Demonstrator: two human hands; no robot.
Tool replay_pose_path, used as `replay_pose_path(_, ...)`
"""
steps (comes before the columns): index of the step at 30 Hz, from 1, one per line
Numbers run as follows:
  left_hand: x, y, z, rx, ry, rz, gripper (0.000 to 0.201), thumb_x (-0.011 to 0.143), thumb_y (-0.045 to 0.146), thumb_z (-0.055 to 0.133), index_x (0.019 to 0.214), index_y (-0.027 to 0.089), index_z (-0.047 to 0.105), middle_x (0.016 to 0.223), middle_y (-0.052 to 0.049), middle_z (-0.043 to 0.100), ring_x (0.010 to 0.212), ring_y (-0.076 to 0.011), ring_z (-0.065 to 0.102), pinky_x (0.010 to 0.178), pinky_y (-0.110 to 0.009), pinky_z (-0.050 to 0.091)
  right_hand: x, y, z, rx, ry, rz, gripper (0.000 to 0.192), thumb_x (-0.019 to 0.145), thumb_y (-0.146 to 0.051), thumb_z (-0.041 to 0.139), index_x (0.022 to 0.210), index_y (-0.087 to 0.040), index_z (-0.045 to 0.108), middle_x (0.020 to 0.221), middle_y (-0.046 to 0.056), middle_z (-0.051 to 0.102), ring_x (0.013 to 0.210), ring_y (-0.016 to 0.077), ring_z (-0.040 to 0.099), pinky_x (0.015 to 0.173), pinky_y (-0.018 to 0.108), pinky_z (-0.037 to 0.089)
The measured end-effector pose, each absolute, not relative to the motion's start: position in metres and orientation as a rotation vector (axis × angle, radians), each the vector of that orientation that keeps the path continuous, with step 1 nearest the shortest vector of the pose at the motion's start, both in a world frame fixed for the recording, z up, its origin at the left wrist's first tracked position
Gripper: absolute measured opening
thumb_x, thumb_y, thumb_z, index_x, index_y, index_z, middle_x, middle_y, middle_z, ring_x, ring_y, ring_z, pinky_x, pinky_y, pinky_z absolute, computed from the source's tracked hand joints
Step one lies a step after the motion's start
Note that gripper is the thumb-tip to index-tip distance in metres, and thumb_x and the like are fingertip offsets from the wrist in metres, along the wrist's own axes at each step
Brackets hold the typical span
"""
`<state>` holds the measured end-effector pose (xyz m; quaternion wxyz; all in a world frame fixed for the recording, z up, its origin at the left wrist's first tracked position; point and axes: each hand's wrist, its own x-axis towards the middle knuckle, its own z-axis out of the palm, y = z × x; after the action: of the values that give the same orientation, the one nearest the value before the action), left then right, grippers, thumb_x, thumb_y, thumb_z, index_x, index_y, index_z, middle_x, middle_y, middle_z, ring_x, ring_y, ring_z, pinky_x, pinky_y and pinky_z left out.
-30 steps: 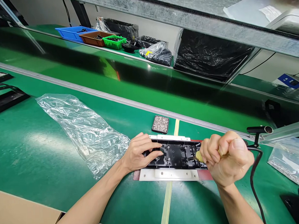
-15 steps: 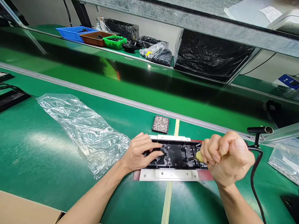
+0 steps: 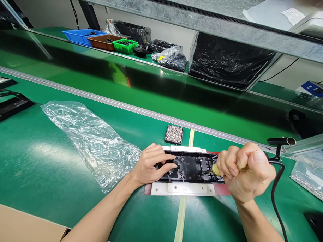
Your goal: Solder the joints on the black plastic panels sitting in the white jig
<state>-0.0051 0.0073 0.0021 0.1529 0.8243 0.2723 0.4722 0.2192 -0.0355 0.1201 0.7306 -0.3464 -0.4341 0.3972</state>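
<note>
A long black plastic housing (image 3: pixel 189 168) with ribs and screw posts lies between white fixture rails (image 3: pixel 182 188) on the bench. My right hand (image 3: pixel 248 172) is closed in a fist around a screwdriver (image 3: pixel 215 170) with a yellowish handle. Its shaft points left and down into the right part of the housing; its tip is hard to make out. Over the housing's left end rests my left hand (image 3: pixel 151 163), thumb and index finger apart, with nothing visible between them. Just beyond the fixture lies a small black tray (image 3: pixel 174 134) filled with tiny silvery parts, probably screws.
A clear plastic bag (image 3: pixel 93 141) lies left of the fixture. On the right are a black tube holder (image 3: pixel 281 141), a dark cable (image 3: pixel 275 198) and a bag of small parts (image 3: pixel 313 175). Blue (image 3: pixel 81 37), brown (image 3: pixel 102 42) and green (image 3: pixel 125 47) bins stand behind the metal rail (image 3: pixel 150 114).
Both hands, the screwdriver and the housing keep almost the same positions. The whole view has shifted very slightly.
</note>
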Motion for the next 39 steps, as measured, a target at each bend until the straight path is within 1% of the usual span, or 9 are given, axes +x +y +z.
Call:
replay_pose_path(7, -0.0052, 0.0086, -0.0002, 2.355, 0.778, 1.352, 0.019, 0.091, 0.029, 0.079, 0.107, 0.020, 0.073, 0.069, 0.002, 0.065, 0.066, -0.0144, 0.051, 0.068, -0.032, 0.030, 0.2188, -0.0363, 0.1200, -0.775, -0.939, 0.896, 0.041, 0.090, -0.032, 0.058, 0.055, -0.019, 0.042, 0.041, -0.006, 0.034, 0.034, 0.0067, 0.026, 0.030, 0.017, 0.026)
replay_pose_path(11, -0.0060, 0.0082, -0.0007, 2.358, 0.784, 1.341, 0.019, 0.091, 0.029, 0.080, 0.106, 0.020, 0.073, 0.069, 0.002, 0.065, 0.066, -0.0144, 0.050, 0.068, -0.032, 0.030, 0.2182, -0.0357, 0.1200, -0.765, -0.964, 0.877, 0.043, 0.092, -0.035, 0.057, 0.055, -0.019, 0.041, 0.041, -0.006, 0.033, 0.034, 0.0063, 0.025, 0.030, 0.017, 0.026)
replay_pose_path(23, -0.0064, 0.0077, -0.0008, 2.355, 0.796, 1.337, 0.019, 0.091, 0.030, 0.079, 0.106, 0.021, 0.074, 0.069, 0.002, 0.064, 0.067, -0.0147, 0.051, 0.068, -0.032, 0.030, 0.2182, -0.0360, 0.1198, -0.774, -0.961, 0.871, 0.043, 0.092, -0.034, 0.058, 0.055, -0.019, 0.042, 0.041, -0.006, 0.034, 0.034, 0.0065, 0.027, 0.030, 0.017, 0.027)
replay_pose_path(31, -0.0061, 0.0083, 0.0005, 2.358, 0.799, 1.342, 0.018, 0.093, 0.032, 0.078, 0.107, 0.021, 0.074, 0.068, 0.002, 0.064, 0.066, -0.0145, 0.051, 0.067, -0.033, 0.031, 0.2184, -0.0361, 0.1201, -0.767, -0.936, 0.891, 0.044, 0.090, -0.037, 0.061, 0.054, -0.019, 0.043, 0.041, -0.006, 0.034, 0.034, 0.0065, 0.026, 0.030, 0.017, 0.026)
replay_pose_path(36, -0.0060, 0.0085, 0.0000, 2.356, 0.789, 1.342, 0.018, 0.092, 0.031, 0.079, 0.107, 0.021, 0.074, 0.069, 0.002, 0.065, 0.066, -0.0143, 0.050, 0.067, -0.033, 0.030, 0.2176, -0.0366, 0.1205, -0.787, -0.917, 0.895, 0.042, 0.089, -0.034, 0.061, 0.054, -0.019, 0.043, 0.040, -0.006, 0.034, 0.033, 0.0063, 0.025, 0.030, 0.017, 0.025)
replay_pose_path(39, -0.0061, 0.0083, -0.0005, 2.354, 0.792, 1.337, 0.019, 0.091, 0.030, 0.079, 0.107, 0.021, 0.073, 0.070, 0.002, 0.065, 0.067, -0.0145, 0.050, 0.068, -0.033, 0.030, 0.2172, -0.0364, 0.1204, -0.786, -0.923, 0.892, 0.043, 0.090, -0.036, 0.062, 0.054, -0.019, 0.043, 0.040, -0.006, 0.034, 0.033, 0.0064, 0.026, 0.030, 0.017, 0.026)
